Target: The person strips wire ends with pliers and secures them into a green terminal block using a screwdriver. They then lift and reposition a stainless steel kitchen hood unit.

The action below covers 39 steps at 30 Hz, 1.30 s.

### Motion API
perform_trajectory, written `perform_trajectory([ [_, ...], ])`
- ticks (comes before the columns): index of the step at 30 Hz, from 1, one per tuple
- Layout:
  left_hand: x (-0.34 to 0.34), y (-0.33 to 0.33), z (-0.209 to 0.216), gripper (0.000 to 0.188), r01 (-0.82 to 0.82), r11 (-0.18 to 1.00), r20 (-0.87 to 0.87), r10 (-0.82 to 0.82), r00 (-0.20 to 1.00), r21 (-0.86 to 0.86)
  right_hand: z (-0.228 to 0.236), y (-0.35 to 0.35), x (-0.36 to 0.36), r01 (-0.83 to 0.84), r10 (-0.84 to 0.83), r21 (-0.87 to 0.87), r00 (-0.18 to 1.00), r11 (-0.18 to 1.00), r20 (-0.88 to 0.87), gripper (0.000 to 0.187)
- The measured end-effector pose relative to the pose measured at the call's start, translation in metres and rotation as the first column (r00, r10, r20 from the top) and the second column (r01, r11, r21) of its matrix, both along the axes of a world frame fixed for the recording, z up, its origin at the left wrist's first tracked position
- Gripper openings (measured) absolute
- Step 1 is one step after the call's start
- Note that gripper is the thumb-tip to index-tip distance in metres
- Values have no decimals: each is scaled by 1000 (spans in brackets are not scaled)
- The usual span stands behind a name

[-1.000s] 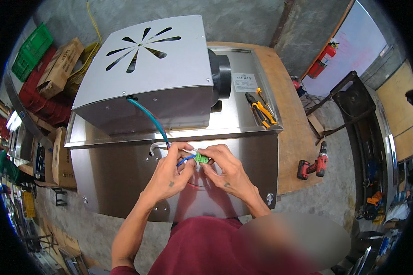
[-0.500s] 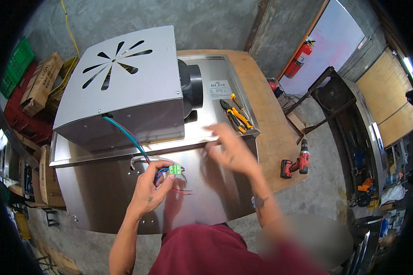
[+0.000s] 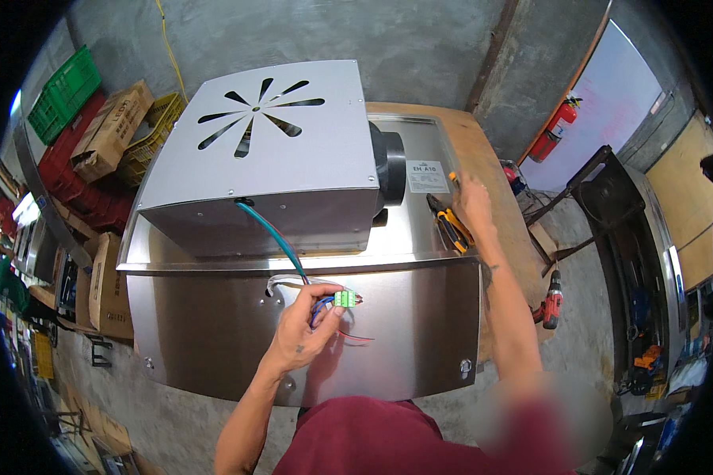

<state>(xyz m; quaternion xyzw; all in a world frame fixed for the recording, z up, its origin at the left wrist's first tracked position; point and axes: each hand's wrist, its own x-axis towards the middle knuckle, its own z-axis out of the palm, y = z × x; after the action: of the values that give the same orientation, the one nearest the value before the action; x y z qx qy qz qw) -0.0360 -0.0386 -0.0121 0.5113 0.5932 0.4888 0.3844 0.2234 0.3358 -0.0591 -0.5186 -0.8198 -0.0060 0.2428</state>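
Between the thumb and fingers of my left hand (image 3: 305, 328) is a green terminal block connector (image 3: 345, 298), with blue and other thin wires running into it. A teal-sleeved cable (image 3: 273, 229) leads from it up to a hole in the front of the grey metal box (image 3: 285, 158). My right hand (image 3: 474, 202) reaches far over the panel's right side, fingers closed around a small yellow-handled screwdriver (image 3: 453, 179), mostly hidden by the hand. Just left of that hand lie yellow-and-black pliers (image 3: 450, 226). A loose red wire (image 3: 358, 339) hangs below the connector.
The box, with a black round duct collar (image 3: 390, 168), rests on a stainless steel hood (image 3: 214, 317) on a wooden table (image 3: 505, 237). A red cordless drill (image 3: 551, 301) is at the table's right edge. Crates (image 3: 65, 83) and cartons (image 3: 111, 289) stand left; a fire extinguisher (image 3: 554, 131) hangs right.
My right hand has moved forward and right, from above the hood's front to the tools, and closed on the screwdriver. My left hand keeps hold of the connector. The whole view has shifted.
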Motion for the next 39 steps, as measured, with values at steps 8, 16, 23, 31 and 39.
perform_trajectory([
  [8, 1, -2, -5, 34, -27, 999, -86, 31, 996, 47, 96, -195, -62, -443, 365, 138, 483, 886, -796, 58],
  [16, 6, 7, -10, 32, -50, 994, -42, 54, 998, 97, 67, -259, -83, -531, 228, 54, 267, 845, -936, 64],
  [23, 5, 4, -4, 33, -36, 997, -58, 39, 998, 64, 65, -263, -84, -529, 189, 15, 277, 849, -942, 65],
  [31, 6, 3, 3, 32, -35, 999, -54, 37, 998, 21, 63, -262, -86, -507, 285, 64, 371, 859, -884, 64],
  [39, 7, 5, 1, 32, -22, 999, -62, 25, 998, 46, 62, -260, -83, -524, 454, 184, 450, 831, -769, 64],
])
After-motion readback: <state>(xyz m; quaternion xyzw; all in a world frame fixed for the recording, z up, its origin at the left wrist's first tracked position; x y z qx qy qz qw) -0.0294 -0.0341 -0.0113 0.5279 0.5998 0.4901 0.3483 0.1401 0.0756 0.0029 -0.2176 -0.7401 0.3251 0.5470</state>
